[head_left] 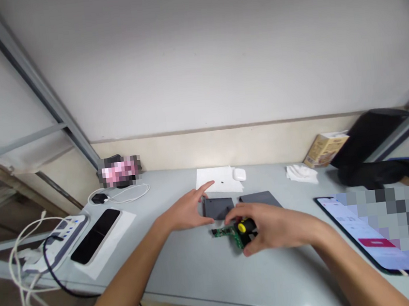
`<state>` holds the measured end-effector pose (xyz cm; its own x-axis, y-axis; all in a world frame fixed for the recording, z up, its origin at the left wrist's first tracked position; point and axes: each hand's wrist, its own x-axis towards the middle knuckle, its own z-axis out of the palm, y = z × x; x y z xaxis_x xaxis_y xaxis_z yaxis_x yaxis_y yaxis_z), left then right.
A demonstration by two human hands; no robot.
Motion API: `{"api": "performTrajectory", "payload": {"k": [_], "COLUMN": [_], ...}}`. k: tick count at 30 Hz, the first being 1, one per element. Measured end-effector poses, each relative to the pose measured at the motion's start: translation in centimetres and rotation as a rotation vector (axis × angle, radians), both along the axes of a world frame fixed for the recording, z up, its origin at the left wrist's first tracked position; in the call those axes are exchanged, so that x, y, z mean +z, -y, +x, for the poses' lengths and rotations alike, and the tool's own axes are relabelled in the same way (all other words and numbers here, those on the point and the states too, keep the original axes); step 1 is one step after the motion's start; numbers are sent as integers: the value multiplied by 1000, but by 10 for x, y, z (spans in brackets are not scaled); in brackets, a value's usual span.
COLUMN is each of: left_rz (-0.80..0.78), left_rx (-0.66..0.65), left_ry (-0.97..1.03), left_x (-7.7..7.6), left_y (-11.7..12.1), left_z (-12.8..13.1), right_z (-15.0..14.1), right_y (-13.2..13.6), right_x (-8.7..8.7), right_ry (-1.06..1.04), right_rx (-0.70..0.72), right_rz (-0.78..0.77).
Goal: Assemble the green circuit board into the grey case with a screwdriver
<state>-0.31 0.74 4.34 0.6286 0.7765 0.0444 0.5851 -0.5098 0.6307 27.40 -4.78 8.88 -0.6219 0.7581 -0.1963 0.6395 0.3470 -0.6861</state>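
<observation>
My left hand (186,208) reaches over the grey table (188,271) with its fingers stretched out, the fingertips touching the left edge of a dark grey flat case half (219,207). A second dark grey panel (260,198) lies just to the right of it. My right hand (270,226) is curled around a small screwdriver with a yellow and black handle (242,227), held over a green circuit board (227,233) that lies on the table in front of the panels.
A white paper sheet (214,178) with a white earbud case (239,173) lies behind the panels. On the left sit a dark phone (96,235) on white paper and a white power strip (61,233) with cables. On the right: crumpled tissue (301,173), a cardboard box (324,149), a lit phone (366,233).
</observation>
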Motion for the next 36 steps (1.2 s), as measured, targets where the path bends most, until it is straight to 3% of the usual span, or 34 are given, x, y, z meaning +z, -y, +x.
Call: {"api": "performTrajectory", "payload": {"k": [5,8,13,19,28,36], "left_rz": [17,49,93,218,350,381], "left_rx": [-12,-48,-95,-106,-188,-164], "left_ry": [-13,-24,-23,-70,-51,-74], "left_x": [1,5,11,9,-13,-9], "left_y": [0,1,9,18,21,16], "left_z": [-1,-1,2,16,28,26], "right_z": [-16,-13,17,50,39,35], "right_y": [5,2,-14,-38,-46,-49], "right_x": [-11,-8,-6,-31,-43,-46], "right_ry": [164,69,-120,-4,-57,-68], "right_rx": [7,14,-130,-309,-271,-257], "right_rz": [56,67,163,177,215,247]}}
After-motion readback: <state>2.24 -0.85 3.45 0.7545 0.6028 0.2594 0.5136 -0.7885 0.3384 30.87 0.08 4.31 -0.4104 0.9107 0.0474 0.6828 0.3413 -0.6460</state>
